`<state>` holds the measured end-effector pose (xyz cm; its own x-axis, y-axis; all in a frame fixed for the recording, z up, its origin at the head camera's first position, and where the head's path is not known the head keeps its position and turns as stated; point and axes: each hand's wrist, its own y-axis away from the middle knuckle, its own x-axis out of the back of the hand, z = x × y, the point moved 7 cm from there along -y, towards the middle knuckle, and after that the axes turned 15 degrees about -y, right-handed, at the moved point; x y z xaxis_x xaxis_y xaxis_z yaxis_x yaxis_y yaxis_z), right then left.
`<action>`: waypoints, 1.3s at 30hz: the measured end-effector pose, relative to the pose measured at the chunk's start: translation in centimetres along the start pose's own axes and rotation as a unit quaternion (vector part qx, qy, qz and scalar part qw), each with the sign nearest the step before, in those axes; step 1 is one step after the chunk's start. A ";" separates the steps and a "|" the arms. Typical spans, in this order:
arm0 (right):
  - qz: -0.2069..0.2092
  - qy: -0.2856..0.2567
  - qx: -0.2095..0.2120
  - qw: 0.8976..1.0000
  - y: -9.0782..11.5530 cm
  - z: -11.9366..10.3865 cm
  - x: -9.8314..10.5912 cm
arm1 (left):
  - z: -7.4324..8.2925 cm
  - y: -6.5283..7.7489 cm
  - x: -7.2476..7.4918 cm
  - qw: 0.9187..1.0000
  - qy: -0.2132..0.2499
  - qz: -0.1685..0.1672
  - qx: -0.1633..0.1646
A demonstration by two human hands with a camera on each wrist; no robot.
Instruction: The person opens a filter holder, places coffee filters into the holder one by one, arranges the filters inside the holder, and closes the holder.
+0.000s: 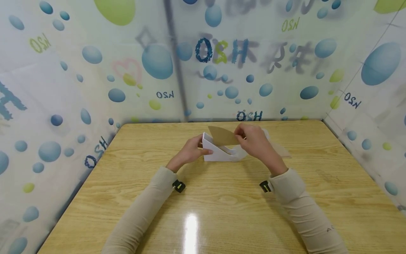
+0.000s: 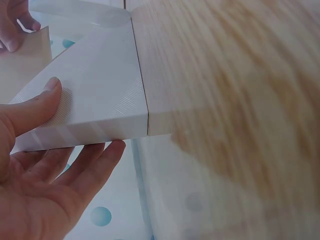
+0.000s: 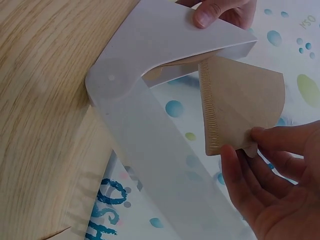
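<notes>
My right hand (image 1: 256, 141) pinches a brown paper coffee filter (image 3: 240, 105) by its edge, thumb on one face and fingers on the other. The filter has a crimped seam and a curved edge, and it stands tilted above the opening of a white box (image 1: 219, 155). With the thumb on the near side and fingers round the end, my left hand (image 2: 45, 165) grips the box. Its translucent lid (image 3: 165, 160) is swung back on a round hinge. Some brown paper (image 3: 155, 75) shows inside the box.
A flat brown piece (image 1: 281, 150) lies on the wooden table (image 1: 222, 197) to the right, partly hidden behind my right hand. Patterned fabric walls (image 1: 152, 102) enclose the table at the back and sides.
</notes>
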<state>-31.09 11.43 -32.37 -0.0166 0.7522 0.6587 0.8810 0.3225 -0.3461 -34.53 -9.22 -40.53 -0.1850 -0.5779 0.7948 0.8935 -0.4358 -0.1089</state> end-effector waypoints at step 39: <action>-0.035 0.001 -0.008 0.999 0.0 0.3 -2.5 | -0.1 0.0 0.0 1.000 0.000 -0.002 0.002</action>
<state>-31.19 9.74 -34.18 -0.0783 0.7268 0.6824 0.8852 0.3655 -0.2877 -34.53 -9.31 -40.57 -0.1886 -0.5758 0.7956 0.8945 -0.4350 -0.1027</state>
